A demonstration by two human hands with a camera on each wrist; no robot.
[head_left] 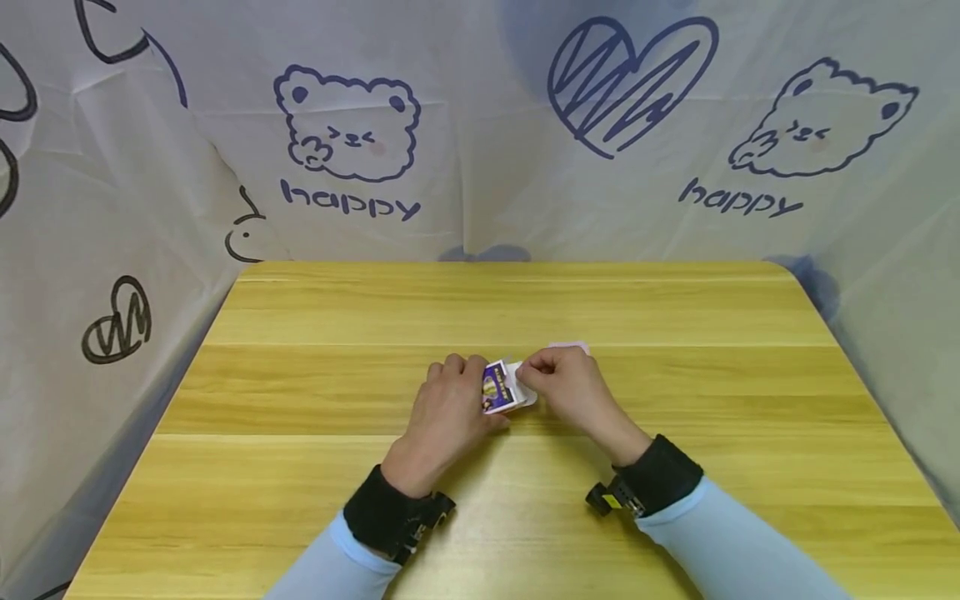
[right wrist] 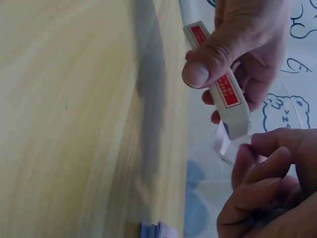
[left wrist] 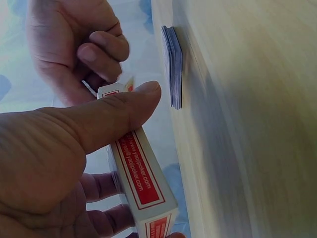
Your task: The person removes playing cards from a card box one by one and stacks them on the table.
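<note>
My left hand [head_left: 448,408] grips a small playing card box [head_left: 497,388], tilted just over the table. The box is white with a purple printed face; red panels with white print run along its narrow side in the left wrist view, where the thumb lies across it. At the box's open end, a white flap [right wrist: 222,141] sticks out. My right hand [head_left: 573,392] has thumb and forefinger pinched together at this end, on the flap's edge. Behind the right hand a stack of playing cards [left wrist: 173,67] lies on the table, mostly hidden in the head view.
The wooden table [head_left: 337,500] reaches to a white cloth backdrop [head_left: 495,167] with drawn bears and hearts. Cloth also hangs at the left and right sides. Each wrist wears a black band [head_left: 660,475] with a small camera.
</note>
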